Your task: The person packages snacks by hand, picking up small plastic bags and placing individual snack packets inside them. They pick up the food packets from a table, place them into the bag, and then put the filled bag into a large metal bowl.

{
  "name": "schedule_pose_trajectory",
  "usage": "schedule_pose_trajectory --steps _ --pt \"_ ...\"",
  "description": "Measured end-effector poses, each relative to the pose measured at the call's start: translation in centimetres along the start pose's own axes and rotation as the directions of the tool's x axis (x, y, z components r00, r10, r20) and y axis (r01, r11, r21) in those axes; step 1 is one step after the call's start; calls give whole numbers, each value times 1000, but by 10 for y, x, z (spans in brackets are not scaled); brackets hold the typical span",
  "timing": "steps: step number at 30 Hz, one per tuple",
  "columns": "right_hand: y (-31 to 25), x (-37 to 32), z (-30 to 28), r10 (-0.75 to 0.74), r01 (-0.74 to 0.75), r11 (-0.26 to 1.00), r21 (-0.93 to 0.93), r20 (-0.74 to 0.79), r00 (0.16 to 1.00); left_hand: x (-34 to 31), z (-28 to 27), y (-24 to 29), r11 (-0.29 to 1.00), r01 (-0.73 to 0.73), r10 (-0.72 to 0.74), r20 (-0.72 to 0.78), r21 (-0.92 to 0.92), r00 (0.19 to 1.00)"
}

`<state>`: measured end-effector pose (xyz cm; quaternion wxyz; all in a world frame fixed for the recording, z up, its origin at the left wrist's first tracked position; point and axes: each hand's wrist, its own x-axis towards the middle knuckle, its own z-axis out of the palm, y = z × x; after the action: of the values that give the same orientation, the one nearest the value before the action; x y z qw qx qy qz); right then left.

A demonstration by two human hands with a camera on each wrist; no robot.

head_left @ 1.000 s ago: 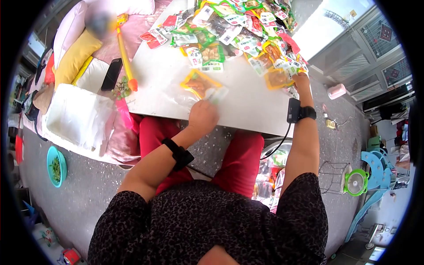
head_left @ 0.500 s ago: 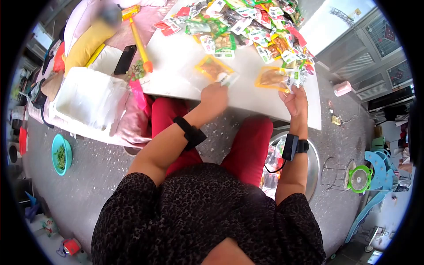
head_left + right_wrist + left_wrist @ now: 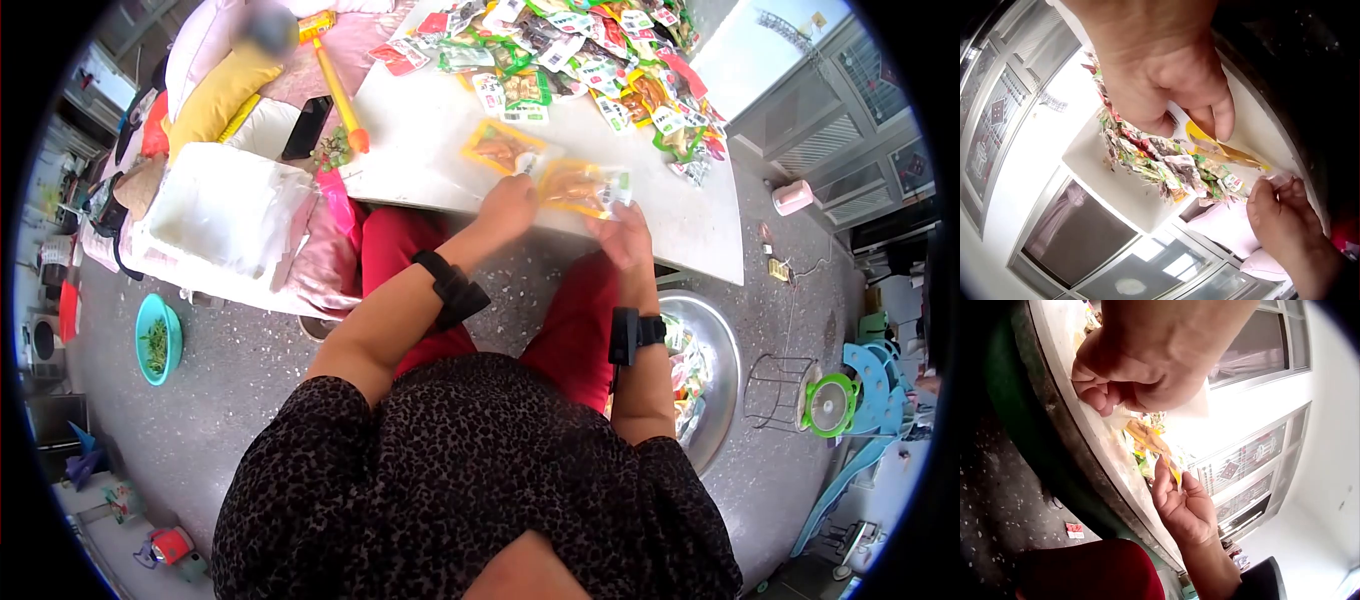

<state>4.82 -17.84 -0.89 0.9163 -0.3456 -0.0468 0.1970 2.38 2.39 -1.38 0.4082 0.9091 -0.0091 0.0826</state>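
My right hand (image 3: 625,238) pinches a yellow-edged snack pouch (image 3: 574,187) by its white printed end, above the table's front edge. In the right wrist view the pouch (image 3: 1225,153) is seen nearly edge-on, tilted toward the other hand. My left hand (image 3: 508,208) is close beside it, fingers curled on the edge of a clear plastic bag (image 3: 1280,181). A second yellow-edged snack pouch (image 3: 500,146) lies flat on the table just beyond the left fingers, overlapping the clear plastic in the head view. The left wrist view shows the held pouch (image 3: 1147,436) between the hands.
A heap of snack pouches (image 3: 590,60) covers the back of the white table (image 3: 400,130). To the left are a phone (image 3: 307,128), a yellow toy hammer (image 3: 340,95) and a white box (image 3: 225,212) lined with plastic. A metal basin (image 3: 728,390) with packets stands on the floor at right.
The right hand took a yellow-edged pouch from the heap's right side and brought it left and nearer, beside the left hand. The left hand stays at the clear bag by the table edge.
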Motion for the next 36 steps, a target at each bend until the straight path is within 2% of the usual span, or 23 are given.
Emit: schedule_pose_trajectory --steps 3,6,7,9,10,12,15,16,19,22,25,28,29,32,36 --pt "13 2 8 58 -73 994 -85 -164 985 -15 -22 35 993 -102 100 43 60 994" --pt "16 2 26 58 -193 909 -370 -345 937 -19 -21 44 987 -130 130 -1 95 991" --pt "19 2 32 -12 -169 813 -557 -306 952 -19 -17 40 975 -195 203 -64 109 977" --pt "18 7 38 7 -215 601 -770 -264 964 -18 -9 30 936 -320 344 -183 149 921" --pt "17 9 40 20 -227 474 -851 -247 969 -17 -9 31 943 -259 289 -130 207 948" --pt "18 12 43 127 -281 493 -823 -251 960 -15 -14 35 933 -145 165 -34 330 986" --pt "17 16 49 240 -326 486 -811 -235 942 -17 -10 26 929 -198 221 -40 313 974" --pt "17 17 51 270 -336 479 -811 -228 935 -17 -9 25 935 -177 195 -30 307 980" --pt "19 28 53 264 -327 386 -862 -237 935 -17 -11 27 951 -137 147 -14 279 989" --pt "15 34 61 278 -314 399 -862 -212 937 -21 -17 34 963 -150 162 -38 223 986" --pt "19 41 59 160 -213 334 -918 -167 973 -21 -22 31 966 -182 198 -73 181 977" --pt "25 39 58 10 89 82 -993 90 996 -21 -18 25 969 -201 216 -90 144 972" --pt "29 38 61 102 152 -89 -984 143 984 -21 -18 25 973 -201 211 -83 117 974" --pt "34 48 48 29 -25 333 -943 -16 999 -22 -21 28 973 -207 215 -79 101 974" --pt "31 35 84 192 -74 418 -905 8 981 -25 -28 35 977 -196 202 -66 84 977"
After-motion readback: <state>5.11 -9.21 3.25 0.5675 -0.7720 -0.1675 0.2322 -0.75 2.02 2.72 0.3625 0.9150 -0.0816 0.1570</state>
